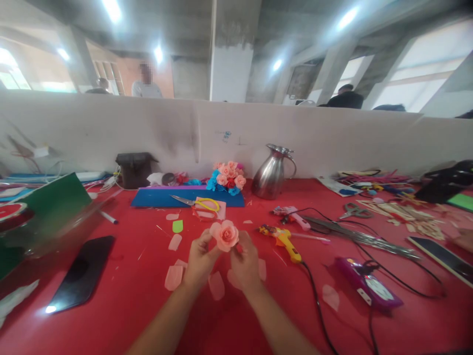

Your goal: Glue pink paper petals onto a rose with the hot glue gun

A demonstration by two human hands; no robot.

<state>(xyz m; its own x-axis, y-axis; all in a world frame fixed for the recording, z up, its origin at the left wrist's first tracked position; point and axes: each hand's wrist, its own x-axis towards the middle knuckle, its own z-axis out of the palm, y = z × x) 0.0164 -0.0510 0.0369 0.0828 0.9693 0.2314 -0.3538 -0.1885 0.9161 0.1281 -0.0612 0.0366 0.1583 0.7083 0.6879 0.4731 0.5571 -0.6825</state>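
Observation:
A pink paper rose [226,235] is held up between my two hands, just above the red table. My left hand [201,259] pinches its left side, fingers closed on the petals. From the right, my right hand [244,261] grips the flower's lower right edge with thumb and fingers. Loose pink paper petals [216,286] lie under and around my hands, some partly covered by them. A green paper piece [178,226] rests to the left of the rose. Behind it, yellow-handled scissors [207,203] lie across pink paper at the edge of a blue sheet [155,198].
A yellow glue gun [286,241] and a pink one [297,218] lie to the right, cords trailing past a purple power strip [369,286]. A steel jug [271,172] and a paper flower bunch [227,177] stand behind. A black phone [83,271] lies left.

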